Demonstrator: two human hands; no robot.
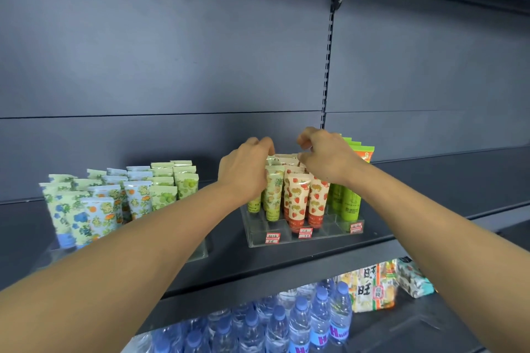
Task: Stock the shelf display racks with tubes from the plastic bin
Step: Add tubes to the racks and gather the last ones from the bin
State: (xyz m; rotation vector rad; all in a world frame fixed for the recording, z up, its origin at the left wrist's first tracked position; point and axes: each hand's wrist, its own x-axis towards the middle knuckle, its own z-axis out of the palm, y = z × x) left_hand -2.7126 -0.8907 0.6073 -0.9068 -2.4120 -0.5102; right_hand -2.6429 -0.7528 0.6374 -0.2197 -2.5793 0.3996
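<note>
- Dark grey shop shelving w/ slotted upright (328, 66); the shelf (286, 264) at chest height carries two clear racks. Landmark = the right acrylic rack (304, 233), the one w/ red price tags on its front lip.
- In that rack: pineapple-print tubes (272, 195) in the left lane, strawberry-print tubes (298, 200) mid, plain green tubes (350, 203) right. All stand cap-down, crimped ends up, packed close.
- Well left of the rack: a second clear rack (198, 252) w/ blue-and-green floral tubes (86, 209), also upright.
- Below the rack, on the lower shelf: water bottles (286, 321) and snack packs (375, 286). Plastic bin not in view.
- Left hand (243, 172) reaches over the rack's back-left rows, fingers (265, 143) curled down onto the tube tops; looks like a pinch on a crimp, but the exact tube is hidden.
- Right hand (329, 160) is over the back-mid rows, fingers (304, 143) bent and pinched tog.; can't tell if they grip a tube or just nudge.
- Handling, as a guess: tubes are light, soft-walled, glossy so a bit slippery. Squeeze mid-body = dents. Best hold is the stiff flat crimp at the top, or near the cap.
- Rows are tight; a knock prob. tips the neighbours domino-style.
</note>
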